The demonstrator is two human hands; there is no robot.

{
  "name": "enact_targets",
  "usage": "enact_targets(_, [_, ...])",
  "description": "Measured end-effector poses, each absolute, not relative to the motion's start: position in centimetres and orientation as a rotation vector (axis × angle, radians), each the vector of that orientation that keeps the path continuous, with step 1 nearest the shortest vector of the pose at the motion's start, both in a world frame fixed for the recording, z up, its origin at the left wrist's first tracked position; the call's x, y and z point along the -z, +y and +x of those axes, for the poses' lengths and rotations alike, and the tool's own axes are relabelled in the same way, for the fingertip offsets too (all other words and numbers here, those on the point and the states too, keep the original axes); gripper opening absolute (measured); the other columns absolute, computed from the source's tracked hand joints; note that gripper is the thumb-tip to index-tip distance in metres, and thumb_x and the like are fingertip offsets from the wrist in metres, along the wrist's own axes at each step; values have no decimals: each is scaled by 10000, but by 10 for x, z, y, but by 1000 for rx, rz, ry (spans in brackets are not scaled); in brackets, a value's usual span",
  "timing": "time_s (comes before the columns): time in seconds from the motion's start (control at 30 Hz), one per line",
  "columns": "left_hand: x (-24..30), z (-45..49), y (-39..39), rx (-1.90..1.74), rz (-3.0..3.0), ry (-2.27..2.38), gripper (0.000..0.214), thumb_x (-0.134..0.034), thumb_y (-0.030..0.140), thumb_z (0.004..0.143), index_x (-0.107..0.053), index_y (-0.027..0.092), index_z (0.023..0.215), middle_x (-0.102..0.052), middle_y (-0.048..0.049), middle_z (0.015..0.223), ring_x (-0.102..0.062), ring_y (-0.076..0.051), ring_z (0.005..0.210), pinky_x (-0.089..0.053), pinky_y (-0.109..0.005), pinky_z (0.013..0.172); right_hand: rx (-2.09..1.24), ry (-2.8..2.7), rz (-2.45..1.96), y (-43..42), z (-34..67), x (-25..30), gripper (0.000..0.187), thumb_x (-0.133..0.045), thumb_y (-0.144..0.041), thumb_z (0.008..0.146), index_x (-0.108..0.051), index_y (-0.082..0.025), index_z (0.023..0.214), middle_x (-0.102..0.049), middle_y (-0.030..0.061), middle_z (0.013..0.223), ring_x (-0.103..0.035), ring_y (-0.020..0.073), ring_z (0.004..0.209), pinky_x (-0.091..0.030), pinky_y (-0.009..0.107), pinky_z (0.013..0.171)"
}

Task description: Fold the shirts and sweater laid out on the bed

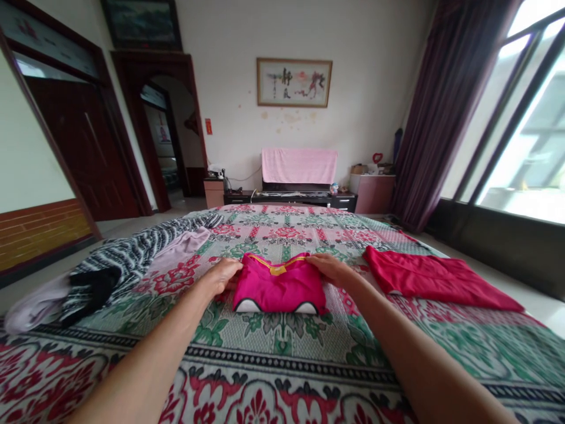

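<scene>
White wall (371, 70) across top of frame. Floral bed cover (282, 347) fills the lower half. Purple curtain (445, 106) upper right. Black-and-white garment (132, 250) left, red folded garment (435, 277) right, both on the cover. Magenta garment (278, 288) lies folded at center, yellow-trimmed neckline up. Left hand (222, 275) touches its left edge, right hand (329, 268) its upper-right corner; can't tell if either is pinching fabric.
</scene>
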State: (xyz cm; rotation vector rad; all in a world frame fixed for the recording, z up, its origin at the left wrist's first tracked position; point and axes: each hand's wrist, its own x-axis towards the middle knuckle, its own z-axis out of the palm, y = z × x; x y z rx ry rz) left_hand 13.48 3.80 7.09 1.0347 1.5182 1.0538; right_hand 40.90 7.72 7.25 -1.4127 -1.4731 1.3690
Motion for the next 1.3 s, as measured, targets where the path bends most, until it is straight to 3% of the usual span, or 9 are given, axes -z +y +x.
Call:
enact_targets(0.13, [-71, 135, 40, -1078, 1040, 1536, 93, -601, 249, 720, -570, 163, 738, -570, 35, 515, -506, -93, 390, -386, -189, 394, -1523, -1452, -1247, 78, 419, -70, 186, -615, -308, 815, -574, -181, 944, -605, -3, 758, -567, 83, 602, -491, 175, 512])
enact_targets(0.23, [-70, 133, 40, -1086, 1099, 1547, 241, -634, 372, 721, -609, 167, 845, -588, 35, 565, -514, -99, 426, -398, -203, 410, -1630, -1437, -1169, 77, 428, -72, 442, -686, -207, 739, -531, -214, 1153, -654, 37, 965, -637, 114, 760, -553, 215, 663])
enact_targets(0.33, [-65, 132, 41, -1052, 1220, 1571, 330, -685, 452, 652, -610, 165, 796, -579, 36, 576, -511, -107, 460, -384, -209, 418, -1677, -1479, -1125, 75, 435, -72, 644, -711, -189, 707, -454, -230, 1296, -654, 60, 1063, -655, 138, 854, -562, 249, 748])
enact_targets(0.47, [-60, 134, 44, -1033, 1330, 1714, 297, -665, 434, 635, -600, 170, 754, -545, 45, 531, -495, -117, 466, -333, -209, 424, -1732, -1571, -1052, 71, 439, -73, 720, -730, -194, 685, -426, -246, 1336, -651, 63, 1119, -657, 151, 911, -553, 287, 819])
enact_targets(0.73, [-58, 135, 51, -1022, 1659, 2070, 220, -549, 389, 720, -628, 184, 713, -653, -23, 661, -588, -173, 657, -346, -229, 524, -1660, -1551, -1077, 74, 432, -67, 537, -760, -183, 639, -555, -203, 1136, -673, 8, 880, -645, 118, 724, -562, 244, 694])
enact_targets(0.9, [-58, 134, 53, -949, 1791, 2191, 268, -517, 418, 768, -663, 199, 822, -721, -67, 860, -634, -214, 830, -412, -247, 663, -1719, -1510, -1036, 74, 432, -69, 407, -750, -238, 687, -583, -212, 1057, -668, 13, 932, -641, 101, 744, -553, 197, 656])
enact_targets(1.3, [-56, 129, 52, -940, 1787, 2168, 239, -517, 368, 740, -671, 191, 785, -724, -88, 869, -639, -245, 865, -424, -279, 715, -1547, -1505, -1153, 80, 422, -58, 229, -728, -290, 729, -591, -162, 861, -620, -27, 732, -574, 63, 584, -503, 163, 542])
